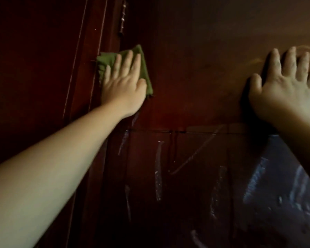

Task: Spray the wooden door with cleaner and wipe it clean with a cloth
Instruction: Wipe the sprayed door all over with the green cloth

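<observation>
Two bare hands lie flat on the wooden door [204, 59].
Wet streaks [158, 176] run down the lower panel. Above them the left hand [123, 86] presses a green cloth [106, 60] to the door's hinge edge, fingers straight and close together. The right hand [286, 88] rests on bare wood, fingers spread.

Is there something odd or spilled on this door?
Yes. Whitish wet streaks run down the lower panel of the wooden door, below the green cloth under the left hand; they look like unwiped cleaner drips.
</observation>
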